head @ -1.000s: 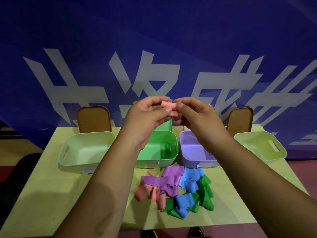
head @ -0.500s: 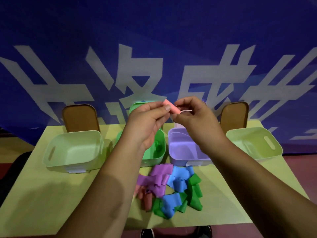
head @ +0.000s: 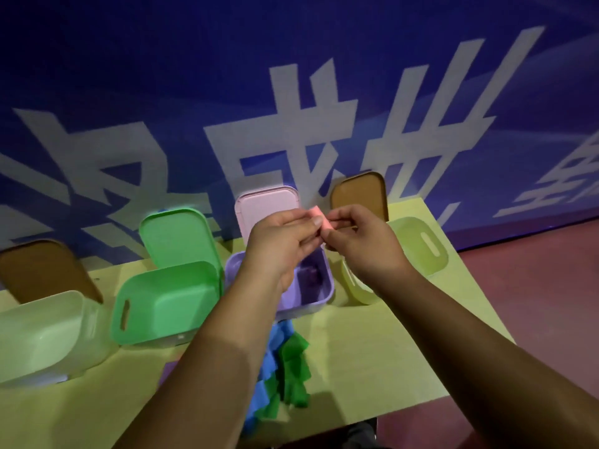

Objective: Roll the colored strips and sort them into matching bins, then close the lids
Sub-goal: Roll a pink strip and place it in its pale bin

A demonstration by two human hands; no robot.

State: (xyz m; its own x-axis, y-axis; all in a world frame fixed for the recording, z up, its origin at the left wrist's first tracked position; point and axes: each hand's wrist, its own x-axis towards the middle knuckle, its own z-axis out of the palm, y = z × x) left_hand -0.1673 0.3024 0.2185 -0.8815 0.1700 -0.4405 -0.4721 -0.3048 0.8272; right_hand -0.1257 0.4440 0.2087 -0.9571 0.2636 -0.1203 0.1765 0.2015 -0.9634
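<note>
Blue banner [head: 291,92] behind, yellow table [head: 372,351] under — my left hand [head: 278,246] & right hand [head: 363,241] pinch the pink strip [head: 321,220] btwn fingertips; best roll it tight, edges even.

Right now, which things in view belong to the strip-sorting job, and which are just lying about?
Job: pink strip, pinched between left hand and right hand; pile of strips on the table; green bin; purple bin; left pale bin; right pale bin; green lid, pink lid, two brown lids, all up.
Lying about: blue banner; red floor.
</note>
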